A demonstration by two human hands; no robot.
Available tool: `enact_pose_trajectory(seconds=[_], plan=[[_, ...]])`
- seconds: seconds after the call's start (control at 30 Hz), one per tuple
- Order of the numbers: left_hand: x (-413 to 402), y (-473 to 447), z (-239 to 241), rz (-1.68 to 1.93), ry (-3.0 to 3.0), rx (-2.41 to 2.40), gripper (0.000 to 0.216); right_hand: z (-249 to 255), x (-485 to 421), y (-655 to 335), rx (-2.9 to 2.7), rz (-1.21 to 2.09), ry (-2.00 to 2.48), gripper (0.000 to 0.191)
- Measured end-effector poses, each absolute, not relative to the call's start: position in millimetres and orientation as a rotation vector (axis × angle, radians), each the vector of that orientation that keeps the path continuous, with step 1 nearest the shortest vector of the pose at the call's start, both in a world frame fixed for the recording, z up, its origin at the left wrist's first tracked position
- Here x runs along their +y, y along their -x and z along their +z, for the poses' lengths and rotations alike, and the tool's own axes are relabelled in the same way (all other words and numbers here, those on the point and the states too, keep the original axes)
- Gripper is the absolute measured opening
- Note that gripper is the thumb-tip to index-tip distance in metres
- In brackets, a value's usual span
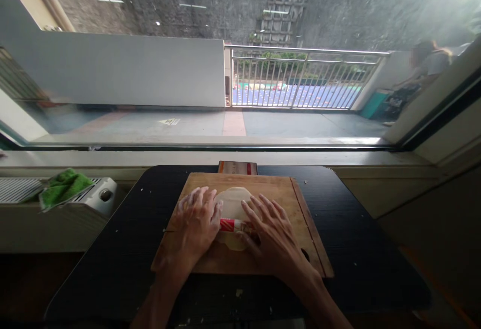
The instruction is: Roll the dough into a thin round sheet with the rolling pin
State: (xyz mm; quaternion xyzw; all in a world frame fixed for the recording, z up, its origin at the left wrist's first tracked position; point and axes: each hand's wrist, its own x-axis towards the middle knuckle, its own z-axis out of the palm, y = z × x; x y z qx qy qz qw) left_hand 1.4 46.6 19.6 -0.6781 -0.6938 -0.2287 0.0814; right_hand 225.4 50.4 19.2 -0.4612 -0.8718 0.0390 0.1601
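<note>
A flat, pale, roundish sheet of dough (235, 198) lies on the wooden cutting board (225, 264). Across the dough rests a red and white printed cylinder (227, 225), with both its ends hidden under my hands. My left hand (200, 220) presses on its left end, fingers stretched forward and slightly apart. Over the right end lies my right hand (269, 224), its fingers spread and the thumb close to the cylinder. Flour whitens the fingertips of both hands. Neither hand is wrapped round the cylinder.
The board stands on a black table (112, 259) dotted with small crumbs. Behind the board lies a flat printed box (237, 168), by the windowsill (188, 157). A green cloth (67, 186) hangs over a white radiator (75, 219) at left. Beyond the glass, a person (428, 68) is at right.
</note>
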Motion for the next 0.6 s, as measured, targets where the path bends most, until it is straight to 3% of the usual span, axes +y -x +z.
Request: enact_pose_trajectory(seconds=[0.1, 0.27, 0.37, 0.47, 0.6], plan=[[69, -20, 55, -1.025, 2.144, -2.014, 0.036, 20, 50, -229, -2.498, 0.174, 1.331, 0.074], [111, -72, 146, -1.558, 2.403, -1.650, 0.028, 23, 51, -229, -2.498, 0.271, 1.356, 0.060], [139, -97, 182, -1.701, 2.485, -1.525, 0.032, 21, 52, -230, -2.477, 0.294, 1.363, 0.057], [162, -107, 183, -1.422, 2.637, -1.536, 0.031, 17, 53, -232, -2.460, 0.276, 1.340, 0.055], [175, -85, 150, -0.837, 2.948, -1.602, 0.031, 17, 56, -234, -2.461, 0.242, 1.274, 0.044]])
